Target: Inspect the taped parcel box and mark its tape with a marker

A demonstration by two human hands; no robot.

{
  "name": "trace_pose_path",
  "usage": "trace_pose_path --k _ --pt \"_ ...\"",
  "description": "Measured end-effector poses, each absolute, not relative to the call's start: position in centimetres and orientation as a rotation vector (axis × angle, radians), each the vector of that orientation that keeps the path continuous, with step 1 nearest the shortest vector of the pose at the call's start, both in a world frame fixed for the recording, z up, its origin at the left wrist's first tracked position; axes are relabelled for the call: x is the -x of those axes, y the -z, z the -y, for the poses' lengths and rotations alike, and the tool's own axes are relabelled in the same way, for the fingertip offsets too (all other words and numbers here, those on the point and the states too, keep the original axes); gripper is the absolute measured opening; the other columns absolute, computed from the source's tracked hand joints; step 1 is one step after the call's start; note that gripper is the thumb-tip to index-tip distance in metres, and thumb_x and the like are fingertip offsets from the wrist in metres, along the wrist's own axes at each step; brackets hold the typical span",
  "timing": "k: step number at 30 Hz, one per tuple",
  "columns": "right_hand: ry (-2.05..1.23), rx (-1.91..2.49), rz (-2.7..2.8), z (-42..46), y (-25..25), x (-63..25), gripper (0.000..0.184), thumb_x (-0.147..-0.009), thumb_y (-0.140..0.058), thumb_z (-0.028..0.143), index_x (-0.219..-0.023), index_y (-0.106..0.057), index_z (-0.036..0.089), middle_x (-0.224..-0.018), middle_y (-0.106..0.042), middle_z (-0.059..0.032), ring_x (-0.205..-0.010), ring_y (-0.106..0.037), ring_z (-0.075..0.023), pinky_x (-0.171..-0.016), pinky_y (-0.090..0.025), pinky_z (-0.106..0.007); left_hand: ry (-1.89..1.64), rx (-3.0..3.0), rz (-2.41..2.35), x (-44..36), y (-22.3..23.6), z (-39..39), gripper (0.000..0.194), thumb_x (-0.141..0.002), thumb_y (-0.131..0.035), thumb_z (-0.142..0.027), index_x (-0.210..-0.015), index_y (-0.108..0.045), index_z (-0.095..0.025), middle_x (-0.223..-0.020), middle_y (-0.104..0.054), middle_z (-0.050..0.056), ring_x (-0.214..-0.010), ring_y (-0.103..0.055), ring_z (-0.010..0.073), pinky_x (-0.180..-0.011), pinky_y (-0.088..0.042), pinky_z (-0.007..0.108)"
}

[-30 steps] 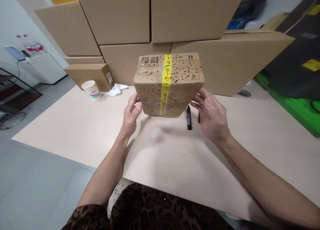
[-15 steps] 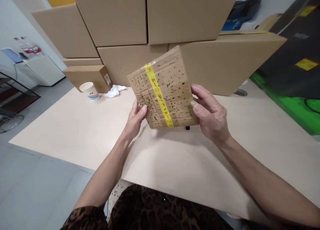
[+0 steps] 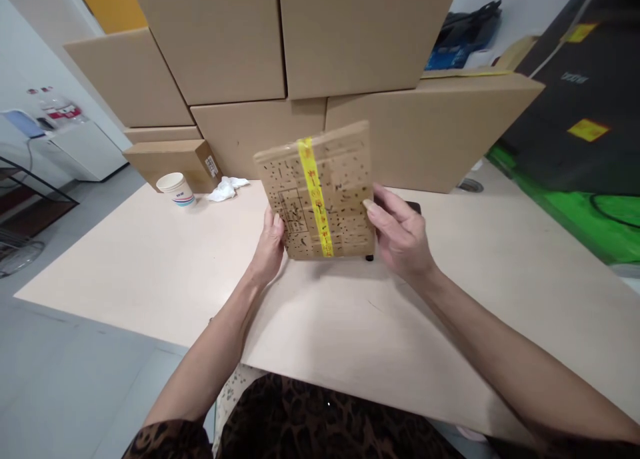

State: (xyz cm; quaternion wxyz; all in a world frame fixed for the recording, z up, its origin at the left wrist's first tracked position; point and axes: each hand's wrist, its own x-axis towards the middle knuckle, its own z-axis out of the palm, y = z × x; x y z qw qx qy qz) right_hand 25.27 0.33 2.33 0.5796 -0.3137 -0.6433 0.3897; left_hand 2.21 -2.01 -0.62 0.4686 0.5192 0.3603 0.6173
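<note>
At far left, bottles [image 3: 61,107] are standing on a white cabinet [image 3: 83,146]. On the counter [image 3: 135,266], a paper cup [image 3: 176,190] is sitting in front of a small carton [image 3: 167,164], and a crumpled tissue [image 3: 226,189] is lying just right of them. Your left hand [image 3: 271,247] is grasping the left edge of the spotted box [image 3: 345,199], its thumb resting near the front face. You are holding the box tilted in front of you, its yellow tape [image 3: 317,199] running down the face; whether its lower edge is touching the counter, you cannot tell. Large cartons [image 3: 370,39] are rising behind it. A black tip [image 3: 369,257] is showing beneath the box's lower right corner. Your right hand [image 3: 401,236] is grasping the right edge, thumb forward, and a dark object [image 3: 415,207] is partly showing behind it. Farther right, green material [image 3: 555,202] is lying beside the counter
</note>
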Motion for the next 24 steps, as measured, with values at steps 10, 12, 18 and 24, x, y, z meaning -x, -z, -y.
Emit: trace_pose_path --k 10,12,18,24 --pt "-1.064 0.758 1.373 -0.8 -1.5 -25.2 0.058 -0.085 -0.08 0.059 -0.134 -0.064 0.032 -0.141 -0.07 -0.0079 -0.135 -0.063 -0.0292 -0.119 -0.049 -0.058 -1.508 -1.397 -0.912 -0.9 -0.1 1.9 0.066 -0.1 -0.064 -0.055 -0.16 -0.046 -0.035 -0.166 -0.052 0.006 -0.157 -0.043 0.0289 -0.131 -0.035 0.046" --pt "-1.042 0.735 1.41 -1.4 -1.2 -25.6 0.068 -0.081 -0.082 0.062 -0.138 -0.056 0.036 -0.148 -0.064 -0.0074 -0.141 -0.059 -0.029 -0.118 -0.049 -0.057 -1.475 -1.427 -0.895 -0.9 -0.2 2.0 0.063 -0.101 -0.063 -0.054 -0.159 -0.049 -0.034 -0.166 -0.051 0.006 -0.158 -0.041 0.0297 -0.131 -0.036 0.047" --pt "-1.212 0.73 1.454 -2.4 -1.1 -26.8 0.088 -0.068 -0.094 0.056 -0.141 -0.047 0.036 -0.145 -0.064 -0.0089 -0.134 -0.062 -0.0331 -0.113 -0.053 -0.061 -1.433 -1.47 -0.814 -0.3 -0.1 2.0 0.062 -0.097 -0.071 -0.048 -0.155 -0.053 -0.036 -0.166 -0.052 0.006 -0.155 -0.044 0.0312 -0.129 -0.037 0.049" --pt "-1.109 0.736 1.657 -2.1 -0.9 -26.7 0.119 -0.061 -0.098 0.053 -0.159 -0.034 0.031 -0.151 -0.057 -0.0163 -0.144 -0.053 -0.0437 -0.12 -0.044 -0.071 -1.534 -1.389 -0.79 0.7 -0.6 1.8 0.061 -0.08 -0.083 -0.041 -0.137 -0.068 -0.027 -0.146 -0.068 0.008 -0.142 -0.057 0.0352 -0.12 -0.044 0.048"
